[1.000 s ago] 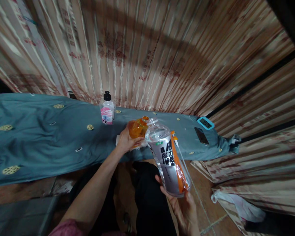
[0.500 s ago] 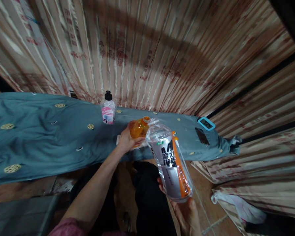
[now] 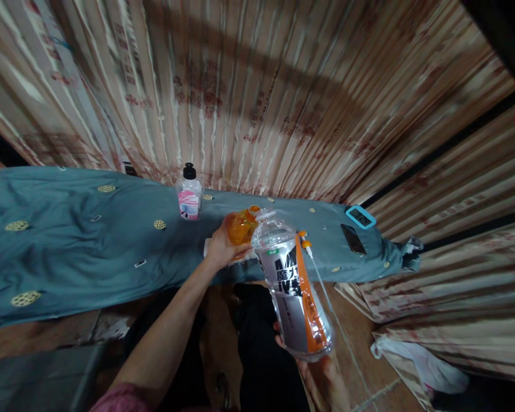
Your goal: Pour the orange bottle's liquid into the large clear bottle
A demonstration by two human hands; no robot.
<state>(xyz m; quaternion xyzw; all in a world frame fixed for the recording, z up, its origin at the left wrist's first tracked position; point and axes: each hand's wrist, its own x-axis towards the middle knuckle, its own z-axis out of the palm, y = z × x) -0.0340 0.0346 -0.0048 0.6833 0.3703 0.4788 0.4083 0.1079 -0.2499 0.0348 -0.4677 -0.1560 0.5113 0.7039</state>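
Observation:
My left hand (image 3: 223,247) is wrapped round an orange see-through bottle (image 3: 241,226), whose uncapped neck points up and to the right. My right hand (image 3: 321,375) grips the base of a large clear plastic bottle (image 3: 292,286) with a silver, black and orange label. This bottle is tilted, its mouth against or just beside the mouth of the orange one; I cannot tell whether they touch. Behind the large bottle lies an orange-and-white pump head (image 3: 305,242) with a thin tube. Something white, perhaps a tissue (image 3: 206,246), shows under my left hand.
A clear bottle with a pink label and black cap (image 3: 189,193) stands on the blue-green cloth (image 3: 111,229). At the right lie a dark phone (image 3: 353,238) and a light-blue-framed digital clock (image 3: 360,217). A pleated curtain (image 3: 240,97) hangs behind.
The large bottle has shifted slightly left and down in view, uncovering more of the pump's tube. My left hand stays round the orange bottle.

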